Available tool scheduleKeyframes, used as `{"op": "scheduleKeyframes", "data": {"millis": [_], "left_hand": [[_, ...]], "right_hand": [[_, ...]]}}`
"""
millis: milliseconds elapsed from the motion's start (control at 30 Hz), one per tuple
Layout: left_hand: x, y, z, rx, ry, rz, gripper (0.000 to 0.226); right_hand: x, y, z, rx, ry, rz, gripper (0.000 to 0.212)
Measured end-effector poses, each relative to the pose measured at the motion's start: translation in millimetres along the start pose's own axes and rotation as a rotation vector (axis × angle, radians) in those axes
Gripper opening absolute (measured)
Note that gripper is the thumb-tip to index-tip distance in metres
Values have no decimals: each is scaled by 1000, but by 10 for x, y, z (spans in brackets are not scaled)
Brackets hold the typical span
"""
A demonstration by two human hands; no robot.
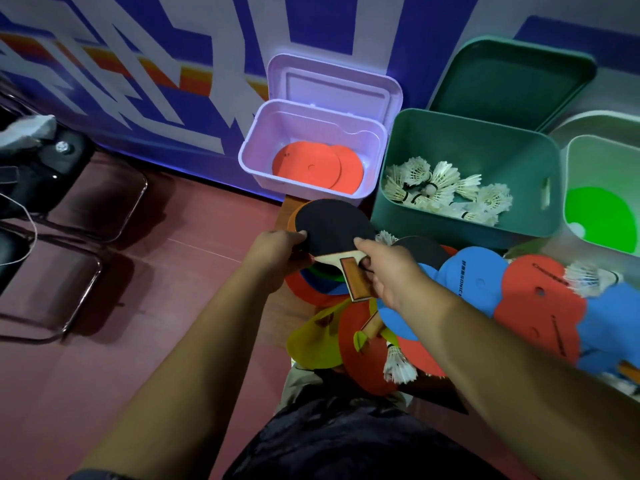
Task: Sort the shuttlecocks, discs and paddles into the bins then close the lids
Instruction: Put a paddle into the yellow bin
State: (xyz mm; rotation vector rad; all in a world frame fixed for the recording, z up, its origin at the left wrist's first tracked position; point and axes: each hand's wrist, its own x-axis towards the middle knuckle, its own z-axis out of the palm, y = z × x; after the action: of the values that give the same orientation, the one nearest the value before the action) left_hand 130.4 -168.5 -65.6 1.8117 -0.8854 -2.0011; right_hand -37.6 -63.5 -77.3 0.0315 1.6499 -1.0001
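Recording green bin (450,223) at 1 o'clock, lid raised behind it, holding a heap of white shuttlecocks (436,188). Noting pale bin (581,161) at 3 o'clock, cut off by the frame edge, containing a green disc (599,216). Logging lilac bin (259,168) at 12 o'clock against the wall, lid tilted up behind it, containing two overlapping red discs (311,168). Observing loose pile of discs (540,299) in blue, red and yellow, spreading from 6 to 4 o'clock in front of the bins, with a second paddle (422,251) partly buried at its far edge. Finding black-faced paddle (332,226) at centre, held just in front of the lilac bin, handle pointing to 6 o'clock. Reporting left grip (277,258) curling round the blade's 9 o'clock edge, thumb on top. Reporting right grip (391,275) pinching the blade's base beside the handle, thumb on the black face, fingers underneath. Spotting stray shuttlecocks (585,277) lying on the pile at 3 and 5 o'clock.
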Motion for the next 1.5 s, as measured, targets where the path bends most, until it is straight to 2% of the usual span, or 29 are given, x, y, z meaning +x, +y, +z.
{"op": "scheduleKeyframes", "data": {"millis": [67,167,267,367,467,600,667,800,933,1033,1267,1500], "left_hand": [[-16,16,-20,6,-33,-2,23],[4,4,-20,282,-18,68,22],[44,-32,-1,462,62,131,23],[134,-74,66,674,126,216,31],[72,-78,211,803,136,243,27],[75,-126,430,797,149,255,30],[78,-102,519,778,171,199,33],[229,-135,627,618,129,150,24],[208,-125,631,569,218,147,27],[201,-84,670,521,226,113,28],[321,-103,840,564,104,-18,43],[442,-121,822,557,180,-10,45]], "right_hand": [[-59,-89,-72,30,-75,0,26],[-145,-180,-191,-6,-115,-66,21],[-213,-232,-332,-239,-39,-203,23],[-289,-291,-486,-515,93,-385,35],[-338,-302,-637,-585,141,-427,37],[-352,-267,-802,-586,145,-422,38],[-355,-239,-857,-590,142,-423,37],[-337,-181,-933,-539,126,-409,33],[-322,-160,-1006,-535,115,-416,31],[-308,-146,-1040,-524,110,-413,28],[-302,-140,-1126,-521,55,-416,18],[-255,-89,-1237,-509,23,-408,20]]}}
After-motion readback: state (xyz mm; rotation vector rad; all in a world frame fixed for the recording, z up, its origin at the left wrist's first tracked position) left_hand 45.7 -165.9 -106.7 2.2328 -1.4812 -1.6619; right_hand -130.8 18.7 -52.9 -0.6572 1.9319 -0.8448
